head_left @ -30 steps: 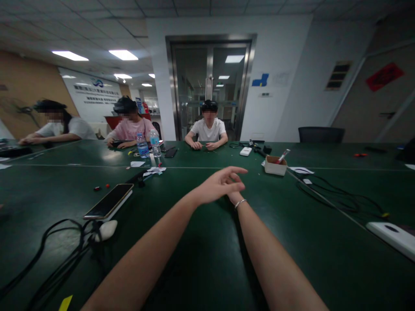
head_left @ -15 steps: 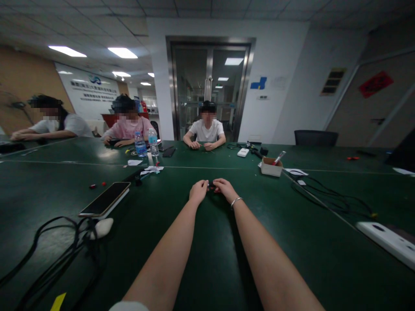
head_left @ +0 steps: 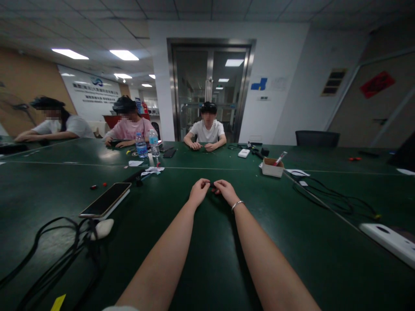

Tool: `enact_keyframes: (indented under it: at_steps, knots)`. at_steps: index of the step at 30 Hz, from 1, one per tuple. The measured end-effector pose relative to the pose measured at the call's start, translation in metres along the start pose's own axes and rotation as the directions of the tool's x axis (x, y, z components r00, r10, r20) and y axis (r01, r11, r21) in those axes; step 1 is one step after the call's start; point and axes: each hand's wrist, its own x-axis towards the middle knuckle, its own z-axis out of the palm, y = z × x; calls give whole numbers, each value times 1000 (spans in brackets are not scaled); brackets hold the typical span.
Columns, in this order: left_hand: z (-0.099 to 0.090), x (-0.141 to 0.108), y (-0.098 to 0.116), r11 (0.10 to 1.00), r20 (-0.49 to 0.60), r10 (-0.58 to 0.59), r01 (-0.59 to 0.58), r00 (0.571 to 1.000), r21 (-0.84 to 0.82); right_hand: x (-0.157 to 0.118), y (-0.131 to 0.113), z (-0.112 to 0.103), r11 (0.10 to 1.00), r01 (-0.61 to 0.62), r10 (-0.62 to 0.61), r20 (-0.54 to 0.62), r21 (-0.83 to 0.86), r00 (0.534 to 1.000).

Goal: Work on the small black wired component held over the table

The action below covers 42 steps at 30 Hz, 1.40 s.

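Observation:
Both of my hands meet over the middle of the green table [head_left: 210, 242]. Between the fingertips is a small dark object [head_left: 212, 185], mostly hidden and too small to name. My right hand [head_left: 226, 191] pinches it from the right, with a silver bracelet [head_left: 237, 205] on the wrist. My left hand [head_left: 199, 191] is closed, thumb and forefinger pressed together at the left end of the same dark object; whether these fingers grip it or something finer cannot be made out.
To the left lie a phone [head_left: 106, 199], a white rounded piece [head_left: 103, 229] and black cables [head_left: 48, 259]. A small box [head_left: 272, 168] with a pen stands right of my hands. A power strip [head_left: 389, 239] is far right. Two bottles [head_left: 142, 145] stand farther back. Several people sit across.
My left fingers have shifted slightly, with the thumb and forefinger now nearer the right hand's fingertips. The right hand stays almost in place. The view has tilted very slightly.

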Motion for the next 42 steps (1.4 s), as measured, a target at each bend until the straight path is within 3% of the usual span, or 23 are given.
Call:
enact_keyframes:
  at_steps: [6, 13, 23, 38, 42]
  knots:
    - [-1, -1, 2, 999, -20, -7, 6, 1000, -45, 1, 2, 1, 1000, -7, 7, -16, -26, 1000]
    - [-2, -1, 2, 989, -10, 14, -15, 1000, -148, 9, -1, -2, 992, -126, 126, 52, -17, 991]
    - [-5, -6, 12, 989, 25, 17, -13, 1000, -148, -3, -1, -3, 996, -6, 7, 6, -91, 1000]
    - [-1, -2, 4, 978, 25, 41, -35, 999, -206, -7, 2, -8, 998, 61, -60, 58, -22, 997]
    - [-1, -4, 9, 981, 32, 33, -27, 999, -190, -5, 1, -6, 997, 26, -25, 10, -70, 1000]
